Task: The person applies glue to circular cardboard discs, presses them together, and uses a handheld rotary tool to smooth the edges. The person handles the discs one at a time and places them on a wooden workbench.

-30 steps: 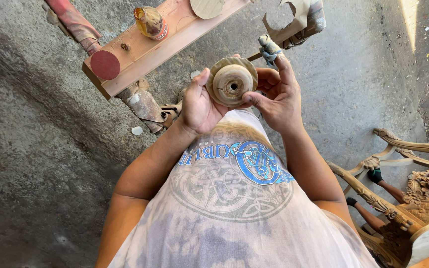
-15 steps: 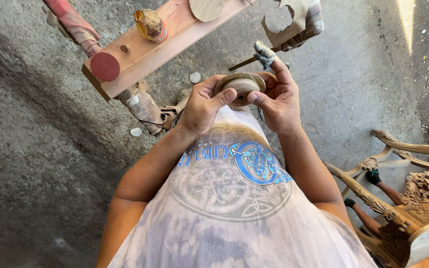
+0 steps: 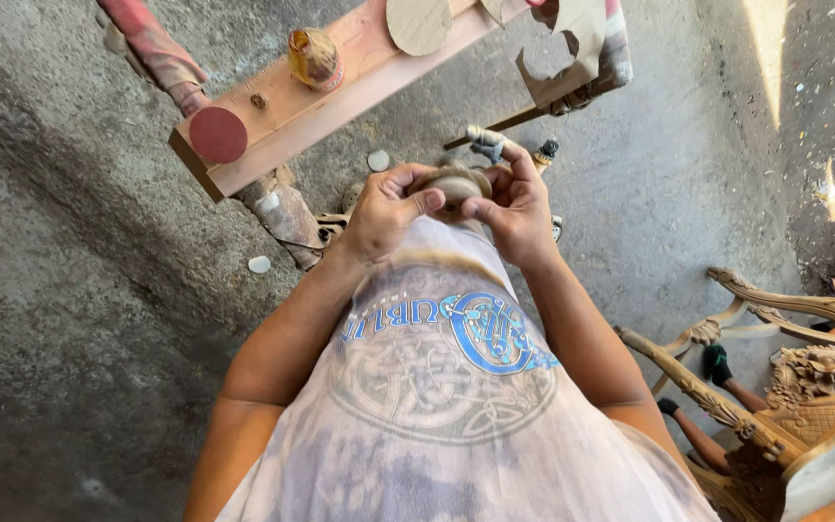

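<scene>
Both hands hold a round tan disc-shaped piece (image 3: 456,183) close in front of my chest. My left hand (image 3: 387,211) grips its left side, thumb laid over the top edge. My right hand (image 3: 514,203) closes on its right side, and a small tool with a pale wrapped tip (image 3: 484,141) pokes out above its fingers. The disc is tilted nearly edge-on, so its face is mostly hidden by my fingers.
A wooden plank (image 3: 340,87) crosses the concrete floor ahead, with a red disc (image 3: 217,134) on its end, a small amber bottle (image 3: 313,58) and a tan disc (image 3: 418,21). Small pale discs (image 3: 379,159) lie on the floor. A carved wooden chair frame (image 3: 775,387) stands at right.
The round piece faced the camera a second ago; it has been lowered and tipped edge-on, and both hands have closed more tightly round it nearer my chest.
</scene>
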Motion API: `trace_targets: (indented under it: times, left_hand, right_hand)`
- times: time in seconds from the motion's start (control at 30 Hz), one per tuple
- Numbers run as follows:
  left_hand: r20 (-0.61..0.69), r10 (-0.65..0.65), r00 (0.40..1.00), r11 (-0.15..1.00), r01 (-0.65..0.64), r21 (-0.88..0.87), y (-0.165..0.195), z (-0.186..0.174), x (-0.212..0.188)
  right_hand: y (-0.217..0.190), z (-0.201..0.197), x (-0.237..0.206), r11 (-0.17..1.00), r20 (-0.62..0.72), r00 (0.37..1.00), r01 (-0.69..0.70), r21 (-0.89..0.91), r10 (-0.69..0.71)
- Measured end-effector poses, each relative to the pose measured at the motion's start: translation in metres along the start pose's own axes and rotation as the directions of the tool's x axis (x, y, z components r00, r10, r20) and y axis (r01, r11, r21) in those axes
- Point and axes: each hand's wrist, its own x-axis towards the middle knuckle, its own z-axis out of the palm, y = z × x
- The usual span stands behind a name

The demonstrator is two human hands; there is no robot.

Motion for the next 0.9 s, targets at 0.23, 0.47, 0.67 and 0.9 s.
trace_targets:
  times: [0.23,0.47,0.67,0.9]
  left_hand:
    - [-0.100,0.012,0.995,0.985,-0.029,-0.170,-0.010,-0.004,0.022]
    - [-0.037,-0.064,0.997,0.958,0.072,0.277,0.006,0.011,0.055]
    - [-0.284,-0.198,0.938,0.979,0.179,-0.093,0.016,0.019,0.107]
    - [-0.337,-0.025,0.941,0.997,-0.002,-0.080,0.014,0.008,0.121]
  right_hand:
    - [0.008,0.002,0.017,0.995,-0.052,0.994,-0.091,0.033,0.092]
    - [-0.011,-0.052,0.048,0.976,0.153,0.967,-0.189,-0.107,0.204]
    - [-0.001,-0.066,0.118,0.963,0.031,0.965,-0.261,0.068,0.260]
    - [0.001,-0.072,0.170,0.927,0.284,0.883,-0.358,-0.111,0.374]
